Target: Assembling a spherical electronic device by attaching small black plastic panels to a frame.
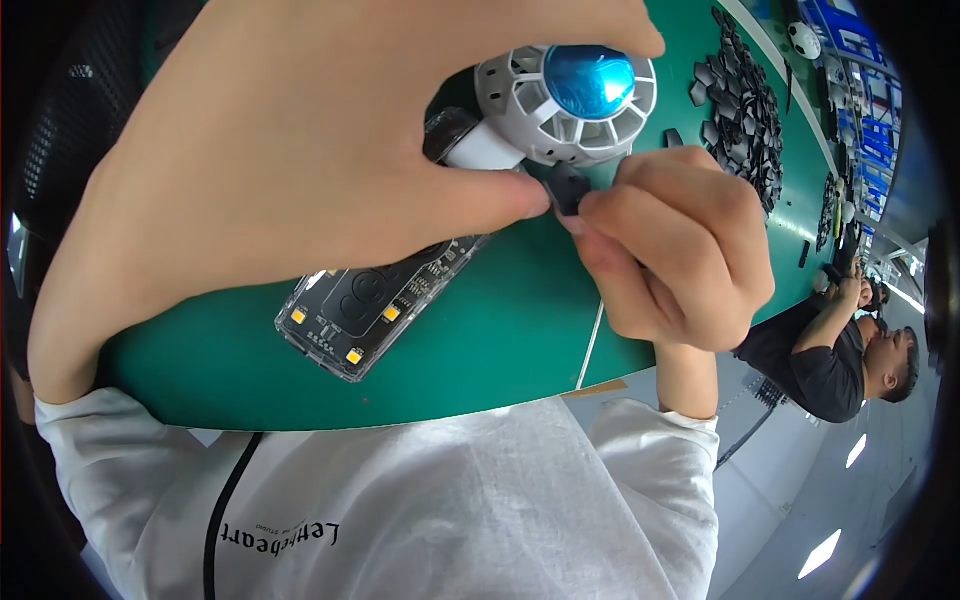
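My left hand [300,150] reaches across from the left, curved around a ball-headed handheld device. Its head is a white plastic lattice [505,95] with a shiny blue dome [592,82] in the middle. From under my palm extends the clear handle [350,310], showing a dark circuit board with small yellow squares. My right hand [690,245] is closed in a pinch on a small black plastic piece [568,190] just below the lattice head. The tip of my left thumb is beside that piece. Whether the piece touches the head is unclear, and my left palm hides the handle's middle.
On the green table [480,340], a heap of black plastic pieces [742,120] spreads at the far right, with one loose piece [673,137] nearer. A co-worker [820,360] in dark clothing sits to the right. Blue racks [870,125] stand beyond the table.
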A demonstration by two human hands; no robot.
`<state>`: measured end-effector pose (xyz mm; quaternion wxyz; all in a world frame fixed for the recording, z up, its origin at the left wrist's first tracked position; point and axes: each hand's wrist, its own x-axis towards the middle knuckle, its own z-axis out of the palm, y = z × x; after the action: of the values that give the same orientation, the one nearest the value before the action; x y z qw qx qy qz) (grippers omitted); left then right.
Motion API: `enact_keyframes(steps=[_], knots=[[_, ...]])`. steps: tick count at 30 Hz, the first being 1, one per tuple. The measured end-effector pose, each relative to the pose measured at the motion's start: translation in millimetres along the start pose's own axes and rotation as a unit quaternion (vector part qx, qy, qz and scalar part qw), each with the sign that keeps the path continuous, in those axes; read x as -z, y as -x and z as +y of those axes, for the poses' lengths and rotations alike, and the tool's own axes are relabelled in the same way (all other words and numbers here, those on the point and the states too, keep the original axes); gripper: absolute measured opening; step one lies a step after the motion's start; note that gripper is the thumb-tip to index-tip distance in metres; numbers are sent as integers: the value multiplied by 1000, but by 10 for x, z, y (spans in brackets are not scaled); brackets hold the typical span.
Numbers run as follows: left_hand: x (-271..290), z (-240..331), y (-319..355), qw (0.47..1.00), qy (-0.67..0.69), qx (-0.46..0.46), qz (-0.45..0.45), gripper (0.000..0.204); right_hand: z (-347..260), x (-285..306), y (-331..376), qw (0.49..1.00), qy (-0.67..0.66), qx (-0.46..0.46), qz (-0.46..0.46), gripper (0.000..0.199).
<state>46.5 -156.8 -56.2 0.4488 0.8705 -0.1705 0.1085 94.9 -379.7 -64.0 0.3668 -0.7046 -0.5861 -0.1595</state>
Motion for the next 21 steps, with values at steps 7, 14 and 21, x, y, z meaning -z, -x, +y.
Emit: enact_keyframes(steps=[7, 14, 21], knots=[[-70, -55, 28, 997, 48, -53, -2, 63, -75, -9, -26, 997, -70, 16, 28, 21], [-34, -67, 38, 998, 44, -47, -8, 64, -198, 127, -65, 998, 18, -61, -25, 21], [82, 105, 45, 999, -14, 27, -35, 54, -129, 112, -76, 999, 2, -51, -15, 21]])
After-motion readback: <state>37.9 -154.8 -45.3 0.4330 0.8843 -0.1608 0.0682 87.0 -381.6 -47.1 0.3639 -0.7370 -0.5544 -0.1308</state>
